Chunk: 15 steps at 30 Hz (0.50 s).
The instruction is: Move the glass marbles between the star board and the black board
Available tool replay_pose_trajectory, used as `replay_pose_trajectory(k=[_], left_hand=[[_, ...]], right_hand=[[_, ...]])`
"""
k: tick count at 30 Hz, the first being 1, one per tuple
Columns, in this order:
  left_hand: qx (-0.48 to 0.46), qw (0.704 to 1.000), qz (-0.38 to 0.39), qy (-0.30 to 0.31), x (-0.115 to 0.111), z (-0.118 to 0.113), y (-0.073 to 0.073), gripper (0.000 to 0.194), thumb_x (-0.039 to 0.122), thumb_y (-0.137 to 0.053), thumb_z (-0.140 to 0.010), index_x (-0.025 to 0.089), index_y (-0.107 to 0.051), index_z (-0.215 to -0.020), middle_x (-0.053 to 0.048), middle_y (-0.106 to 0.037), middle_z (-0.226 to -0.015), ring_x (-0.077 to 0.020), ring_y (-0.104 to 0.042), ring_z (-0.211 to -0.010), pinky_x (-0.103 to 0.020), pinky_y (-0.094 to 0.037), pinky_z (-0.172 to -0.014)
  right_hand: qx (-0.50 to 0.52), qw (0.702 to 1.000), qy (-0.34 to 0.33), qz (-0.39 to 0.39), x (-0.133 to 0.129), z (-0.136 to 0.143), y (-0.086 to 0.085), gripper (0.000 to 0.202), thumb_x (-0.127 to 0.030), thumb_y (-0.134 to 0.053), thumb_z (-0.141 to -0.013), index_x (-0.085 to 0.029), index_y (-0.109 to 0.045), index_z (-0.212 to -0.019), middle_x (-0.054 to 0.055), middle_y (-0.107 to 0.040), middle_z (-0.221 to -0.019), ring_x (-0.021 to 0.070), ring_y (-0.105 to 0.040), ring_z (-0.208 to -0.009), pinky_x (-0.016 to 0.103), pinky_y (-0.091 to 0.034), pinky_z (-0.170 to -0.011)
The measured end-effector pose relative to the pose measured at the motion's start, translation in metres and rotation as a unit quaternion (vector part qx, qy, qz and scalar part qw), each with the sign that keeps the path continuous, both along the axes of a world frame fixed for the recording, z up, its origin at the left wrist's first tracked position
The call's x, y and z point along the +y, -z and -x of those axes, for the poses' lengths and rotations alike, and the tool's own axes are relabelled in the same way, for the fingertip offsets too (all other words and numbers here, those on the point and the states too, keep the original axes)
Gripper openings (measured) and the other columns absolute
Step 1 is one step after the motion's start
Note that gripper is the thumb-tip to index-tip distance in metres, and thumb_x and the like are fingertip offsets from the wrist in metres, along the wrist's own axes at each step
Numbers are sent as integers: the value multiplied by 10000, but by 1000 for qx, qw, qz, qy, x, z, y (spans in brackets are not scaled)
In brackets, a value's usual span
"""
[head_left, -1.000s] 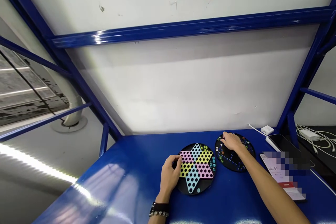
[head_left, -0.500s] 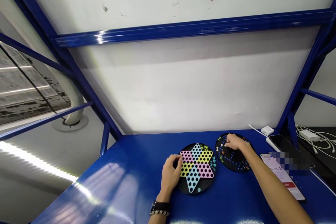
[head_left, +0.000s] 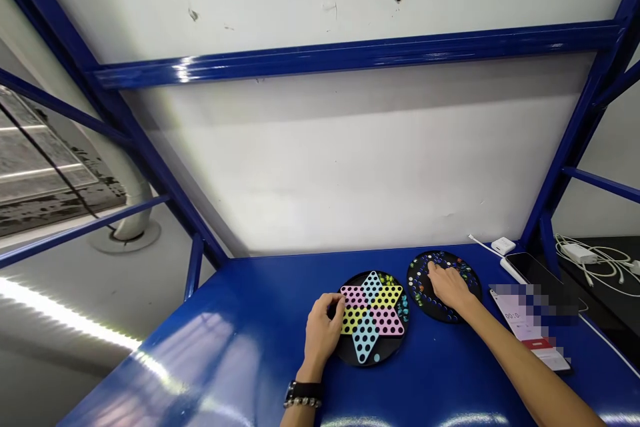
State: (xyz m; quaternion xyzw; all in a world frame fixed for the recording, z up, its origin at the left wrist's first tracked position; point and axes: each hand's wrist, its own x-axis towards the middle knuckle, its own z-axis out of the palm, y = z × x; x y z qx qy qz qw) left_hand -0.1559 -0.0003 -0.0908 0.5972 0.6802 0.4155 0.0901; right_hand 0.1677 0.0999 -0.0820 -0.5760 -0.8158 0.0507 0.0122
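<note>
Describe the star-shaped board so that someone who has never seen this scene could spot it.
On the blue table lie two round, black trays. The star-shaped board is on the left tray, beside the left hand. Its pink, yellow and light blue points set it apart from the right tray, which shows no star.

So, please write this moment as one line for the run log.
left hand: at left edge of star board, grip unclear | right hand: over round marble tray, grip unclear | lit phone: right of tray
</note>
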Motion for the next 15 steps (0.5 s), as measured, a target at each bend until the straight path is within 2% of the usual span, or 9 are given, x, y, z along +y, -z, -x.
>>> replay_pose_trajectory(k=[4, 9, 15], left_hand=[[-4, 1000, 4, 2, 1, 1, 2, 349, 520, -483, -922, 242, -682, -858, -43, -734, -896, -227, -673, -859, -350, -531, -779], [-11, 1000, 10, 3, 1, 2, 3, 338, 514, -484, -923, 243, -679, -871, -40, -733, -907, -229, -671, -874, -354, -525, -793], [-5, 1000, 5, 3, 2, 2, 3, 337, 507, -485, -925, 240, -681, -864, -40, -731, -900, -223, -673, -867, -346, -527, -790]], right_hand=[[-3, 1000, -11, -15, 3, -4, 3, 371, -45, -402, -934, -100, -524, -1280, 202, -718, -1054, 338, -709, -949, 409, -471, -848], [21, 999, -13, -23, 3, -10, 6, 328, -185, -303, -1031, -145, -555, -1238, 165, -734, -1011, 310, -710, -905, 361, -461, -759], [65, 998, 8, -25, 6, -17, 10, 304, -262, -330, -1043, -176, -585, -1184, 125, -735, -943, 264, -707, -844, 317, -440, -699]])
